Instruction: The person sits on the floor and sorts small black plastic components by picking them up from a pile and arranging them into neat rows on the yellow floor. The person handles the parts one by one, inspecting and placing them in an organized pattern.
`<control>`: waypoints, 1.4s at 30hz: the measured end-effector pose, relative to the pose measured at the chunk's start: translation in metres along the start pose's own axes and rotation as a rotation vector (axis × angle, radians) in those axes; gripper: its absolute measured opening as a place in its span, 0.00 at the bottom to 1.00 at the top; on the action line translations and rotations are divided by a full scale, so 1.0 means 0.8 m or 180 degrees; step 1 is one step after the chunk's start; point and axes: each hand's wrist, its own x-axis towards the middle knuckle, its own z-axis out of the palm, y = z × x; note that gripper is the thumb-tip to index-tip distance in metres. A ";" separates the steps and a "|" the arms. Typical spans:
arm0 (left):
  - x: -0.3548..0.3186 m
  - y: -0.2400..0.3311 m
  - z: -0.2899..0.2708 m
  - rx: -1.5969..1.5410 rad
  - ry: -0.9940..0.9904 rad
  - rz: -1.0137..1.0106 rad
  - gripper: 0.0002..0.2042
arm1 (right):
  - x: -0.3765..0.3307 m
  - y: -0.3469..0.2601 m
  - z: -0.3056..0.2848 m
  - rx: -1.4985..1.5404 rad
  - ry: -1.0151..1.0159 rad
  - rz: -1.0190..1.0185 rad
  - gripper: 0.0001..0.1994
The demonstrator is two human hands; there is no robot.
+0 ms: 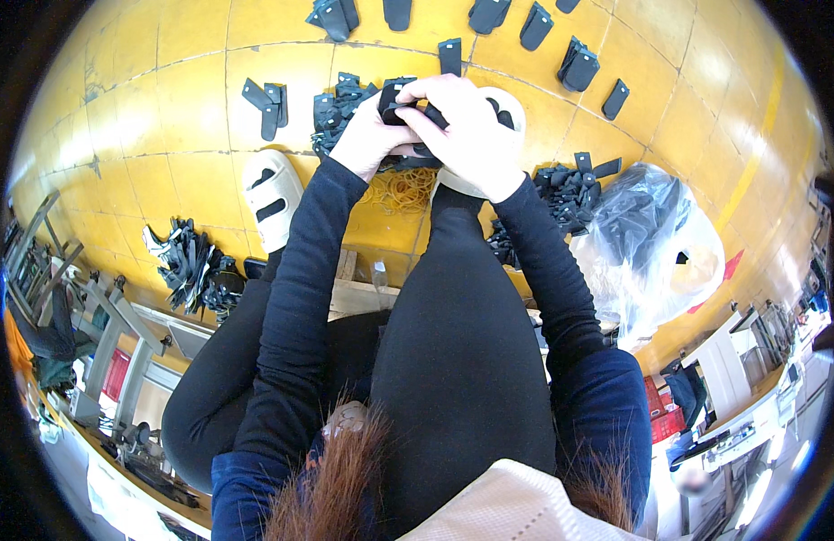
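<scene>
Above the yellow floor [187, 113], the left hand [370, 142] and the right hand [476, 131] are gripping a black piece [392, 102] with bent fingers, near a heap of dark pieces [339, 106] (yellow bands [399, 191] are lying there too, between the white slippers [274, 197]).

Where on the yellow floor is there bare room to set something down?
A broad patch of floor lies left of the left shoe and the small dark cluster. Another lies between the rightmost single dark piece and the plastic bag. It's crowded around the left hand and right hand, with a dark pile and yellow bands.
</scene>
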 end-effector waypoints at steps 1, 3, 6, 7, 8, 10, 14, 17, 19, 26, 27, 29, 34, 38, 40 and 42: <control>0.000 -0.002 -0.003 0.0037 0.0017 0.0004 0.20 | -0.002 -0.002 0.000 0.0008 -0.0059 0.0100 0.09; 0.000 -0.001 -0.003 0.0088 0.0029 -0.0050 0.20 | -0.003 -0.001 -0.002 0.0271 -0.0001 0.0425 0.10; 0.000 0.006 0.004 0.0123 0.0033 -0.0208 0.22 | 0.000 0.007 -0.008 0.0880 0.0421 0.0973 0.11; 0.001 0.005 0.005 0.0130 0.0046 -0.0249 0.22 | 0.004 0.017 -0.010 0.0976 0.0609 0.1072 0.11; 0.002 0.005 0.004 0.0137 0.0059 -0.0289 0.22 | 0.007 0.025 -0.012 0.1072 0.0797 0.1172 0.11; -0.001 0.005 0.005 0.0178 0.0052 -0.0215 0.21 | 0.017 0.034 -0.021 0.1313 0.1236 0.1105 0.10; -0.001 0.005 0.006 0.0153 0.0032 -0.0241 0.21 | 0.028 0.047 -0.049 0.1440 0.1689 0.0922 0.10; -0.002 0.004 0.002 0.0198 0.0072 -0.0255 0.21 | 0.029 0.048 -0.060 0.1545 0.1916 0.0965 0.10; -0.001 0.005 0.003 0.0226 0.0054 -0.0277 0.21 | 0.024 0.055 -0.060 0.1585 0.1841 0.1007 0.10; 0.000 0.006 0.002 0.0231 0.0030 -0.0287 0.22 | -0.002 0.083 -0.023 0.0815 0.1235 0.1191 0.11; 0.000 0.006 0.001 0.0240 0.0021 -0.0300 0.22 | -0.004 0.080 -0.018 0.0759 0.1157 0.1224 0.12; 0.001 0.005 -0.001 0.0235 0.0019 -0.0314 0.22 | -0.009 0.081 -0.009 0.0913 0.1060 0.1324 0.12; 0.000 0.006 -0.001 0.0214 0.0079 -0.0286 0.21 | -0.001 0.094 0.008 0.1033 0.1079 0.1191 0.13; 0.000 0.003 -0.005 0.0248 0.0152 -0.0235 0.21 | 0.043 0.116 0.032 0.0832 0.1234 0.1136 0.12; 0.001 0.005 -0.007 0.0301 0.0158 -0.0225 0.21 | 0.069 0.127 0.045 0.0617 0.1247 0.1206 0.12; 0.002 0.009 -0.008 0.0363 0.0206 -0.0212 0.22 | 0.098 0.137 0.062 0.0749 0.1248 0.0888 0.12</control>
